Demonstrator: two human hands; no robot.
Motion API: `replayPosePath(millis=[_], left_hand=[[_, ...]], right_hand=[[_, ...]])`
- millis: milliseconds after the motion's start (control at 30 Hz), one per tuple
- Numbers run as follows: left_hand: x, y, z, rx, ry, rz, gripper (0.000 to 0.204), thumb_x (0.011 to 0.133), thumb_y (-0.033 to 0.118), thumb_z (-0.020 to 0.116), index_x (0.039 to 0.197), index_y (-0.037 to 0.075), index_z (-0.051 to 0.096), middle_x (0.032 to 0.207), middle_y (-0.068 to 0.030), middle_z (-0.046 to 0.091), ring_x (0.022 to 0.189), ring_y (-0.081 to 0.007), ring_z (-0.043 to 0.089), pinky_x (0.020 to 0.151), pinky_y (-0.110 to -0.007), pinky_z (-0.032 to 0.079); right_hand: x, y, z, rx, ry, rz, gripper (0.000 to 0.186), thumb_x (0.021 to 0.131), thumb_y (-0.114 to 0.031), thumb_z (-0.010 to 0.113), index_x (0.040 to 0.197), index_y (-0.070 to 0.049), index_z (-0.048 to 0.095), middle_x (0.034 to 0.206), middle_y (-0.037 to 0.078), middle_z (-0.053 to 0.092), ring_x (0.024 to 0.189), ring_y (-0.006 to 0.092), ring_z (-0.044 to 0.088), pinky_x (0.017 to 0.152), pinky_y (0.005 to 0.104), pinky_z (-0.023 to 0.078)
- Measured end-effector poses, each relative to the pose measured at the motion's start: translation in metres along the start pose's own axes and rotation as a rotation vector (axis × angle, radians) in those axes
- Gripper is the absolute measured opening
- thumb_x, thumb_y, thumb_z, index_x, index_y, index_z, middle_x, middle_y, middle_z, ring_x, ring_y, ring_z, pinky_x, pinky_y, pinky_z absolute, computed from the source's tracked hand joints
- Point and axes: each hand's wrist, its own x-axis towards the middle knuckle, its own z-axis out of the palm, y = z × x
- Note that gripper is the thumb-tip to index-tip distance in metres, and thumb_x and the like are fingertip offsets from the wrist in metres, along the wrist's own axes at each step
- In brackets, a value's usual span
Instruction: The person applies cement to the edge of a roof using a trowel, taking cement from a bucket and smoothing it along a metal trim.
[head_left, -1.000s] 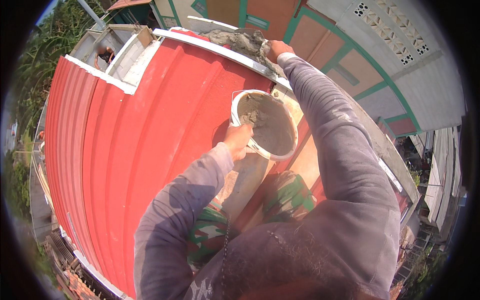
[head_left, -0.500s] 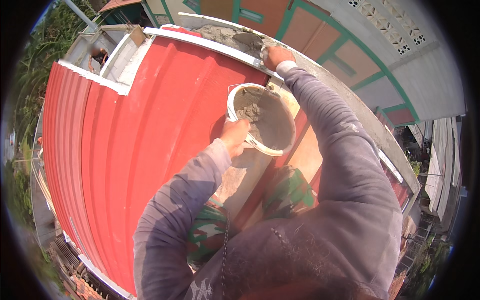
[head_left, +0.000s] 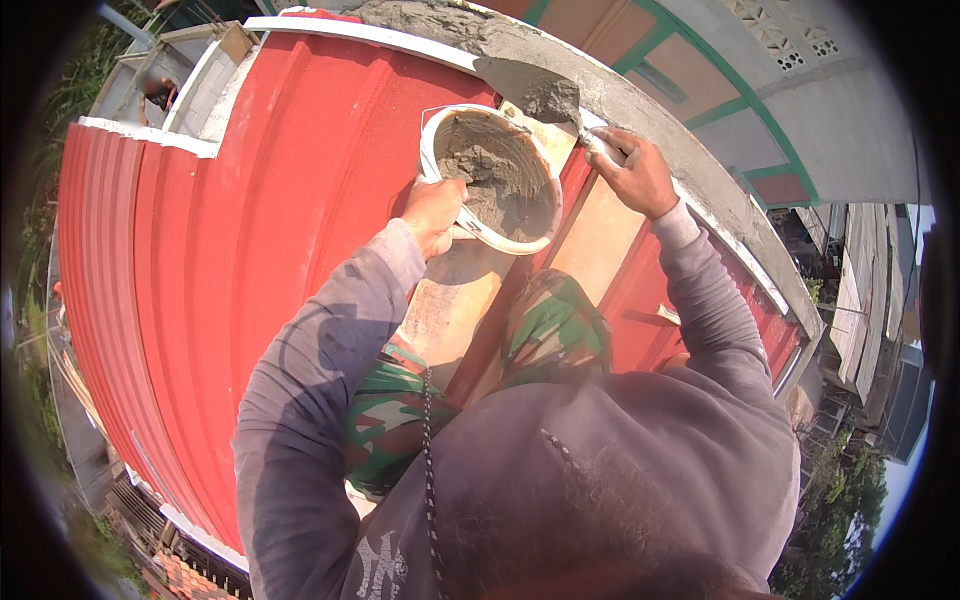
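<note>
The right hand [head_left: 636, 175] has its grip wrapped around the handle of a trowel [head_left: 500, 76], with a lump of gray mortar [head_left: 552, 101] on its blade. The trowel is just past the bucket [head_left: 510, 243], near the gray wall [head_left: 640, 105]. The left hand [head_left: 435, 213] holds the bucket's rim. Wet mortar is inside. Below is a red roof [head_left: 330, 190]; whether the bucket touches it is hard to tell.

Bucket [head_left: 503, 243] plastic-looking, rim smooth; mortar [head_left: 480, 165] rough, matt. Trowel blade [head_left: 508, 77] dull metal. Roof [head_left: 300, 150] metal-looking, smooth, ridged. Plank [head_left: 600, 240] matt wood. Shirt [head_left: 620, 430] matt cloth.
</note>
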Motion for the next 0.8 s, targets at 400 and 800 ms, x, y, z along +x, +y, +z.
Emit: replayPosePath(millis=[400,800], left_hand=[[0.012,-0.035,-0.001,0.195,0.013,0.114,0.051,0.09,-0.003,0.057,0.14,0.003,0.045,0.106,-0.0136,0.058,0.088,-0.0229,0.065,0.066,-0.046,0.061],[-0.032,-0.036,0.041,0.47,-0.078,0.361,0.078,0.094,-0.007,0.052,0.166,0.01,0.029,0.136,-0.017,0.063,0.116,-0.0257,0.066,0.097,-0.039,0.058]], right_hand=[[-0.074,-0.004,0.057,-0.581,-0.076,-0.238,0.036,0.1,-0.023,0.064,0.135,-0.013,0.066,0.108,0.017,0.069,0.103,0.0358,0.072,0.094,0.051,0.057],[-0.069,-0.021,0.085,-0.736,-0.491,-0.144,0.023,0.094,-0.014,0.064,0.11,-0.001,0.073,0.096,0.021,0.079,0.094,0.0365,0.081,0.08,0.0478,0.065]])
